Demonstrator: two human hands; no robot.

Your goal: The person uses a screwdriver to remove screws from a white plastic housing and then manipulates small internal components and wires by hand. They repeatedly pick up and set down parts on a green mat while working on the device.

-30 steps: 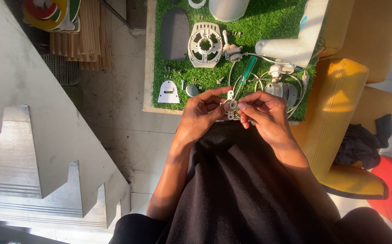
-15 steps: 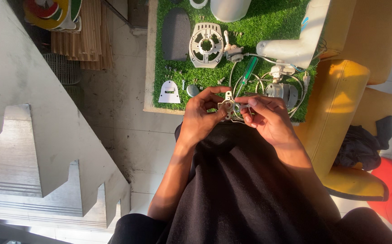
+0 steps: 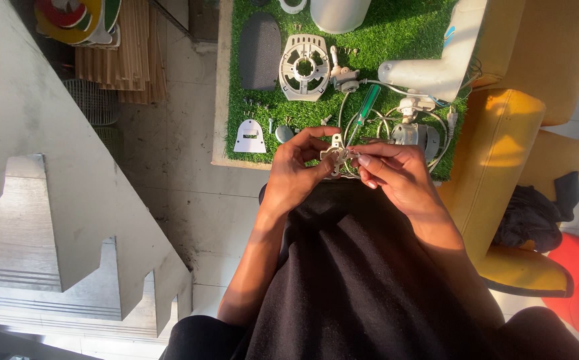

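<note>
Both hands are pinching a small white bracket [image 3: 337, 152] over the lap: left hand [image 3: 297, 165] steadies it, right hand [image 3: 391, 168] fiddles. Looks mid-fitting; next probably needs the green screwdriver [image 3: 367, 107] on the turf mat [image 3: 416, 27].

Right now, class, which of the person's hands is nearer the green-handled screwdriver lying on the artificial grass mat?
Right. The right hand lies just below the green-handled screwdriver; the left hand sits further left.

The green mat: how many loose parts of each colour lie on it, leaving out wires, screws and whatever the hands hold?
White parts: 5 (round grille, small plate, stand arm, tub, ring)
Grey parts: 2 (oval cover, motor)
Green-handled screwdriver: 1
Total: 8
</note>
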